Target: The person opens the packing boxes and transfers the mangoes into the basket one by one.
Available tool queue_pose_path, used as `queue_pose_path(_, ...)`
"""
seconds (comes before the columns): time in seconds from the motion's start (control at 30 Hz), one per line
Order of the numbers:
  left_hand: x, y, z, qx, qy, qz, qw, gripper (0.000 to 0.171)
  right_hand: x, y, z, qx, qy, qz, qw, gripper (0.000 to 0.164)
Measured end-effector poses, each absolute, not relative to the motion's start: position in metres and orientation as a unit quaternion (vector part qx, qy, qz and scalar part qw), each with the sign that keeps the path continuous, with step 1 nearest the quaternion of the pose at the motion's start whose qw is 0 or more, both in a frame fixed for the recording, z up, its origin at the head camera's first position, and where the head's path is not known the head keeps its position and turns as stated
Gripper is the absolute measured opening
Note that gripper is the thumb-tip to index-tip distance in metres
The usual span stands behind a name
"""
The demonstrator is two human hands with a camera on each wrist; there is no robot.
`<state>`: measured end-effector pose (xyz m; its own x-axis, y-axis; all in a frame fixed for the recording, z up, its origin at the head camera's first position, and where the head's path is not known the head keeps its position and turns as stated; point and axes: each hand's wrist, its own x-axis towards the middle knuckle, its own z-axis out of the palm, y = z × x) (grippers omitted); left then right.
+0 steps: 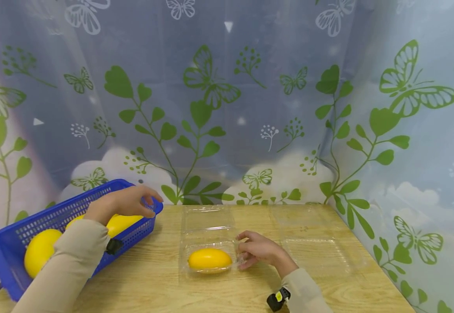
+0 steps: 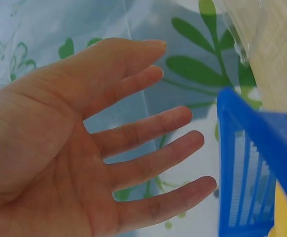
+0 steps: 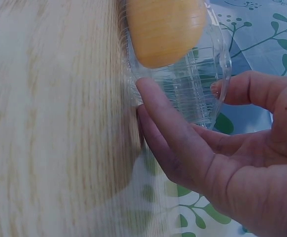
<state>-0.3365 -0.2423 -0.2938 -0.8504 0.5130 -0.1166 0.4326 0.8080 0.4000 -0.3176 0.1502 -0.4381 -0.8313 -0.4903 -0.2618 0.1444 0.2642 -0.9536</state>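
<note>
My left hand hovers above the right end of the blue plastic basket. In the left wrist view its fingers are spread, with nothing between them. Several yellow fruits lie in the basket, partly behind my left sleeve. A smooth oval yellow fruit lies in one half of an opened clear plastic clamshell box. My right hand holds the right side of this box. In the right wrist view the thumb is at the rim and the fingers are against the lower wall.
A second clear clamshell box lies opened on the right of the wooden table. Behind the table hangs a curtain printed with leaves and butterflies. The basket stands at the left side of the table.
</note>
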Motion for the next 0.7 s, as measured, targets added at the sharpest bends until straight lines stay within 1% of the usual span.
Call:
queue_pose_path(0.17,-0.329,-0.225,-0.300,0.279,0.937,0.182,0.107,0.046,-0.319,0.152,-0.438,-0.118,0.748,-0.596,0.268,0.055)
queue_pose_path(0.7,-0.319,-0.184,-0.328,0.283,0.933,0.182,0.130,0.044,-0.319,0.151,-0.441,-0.120,0.752,-0.593,0.264,0.055)
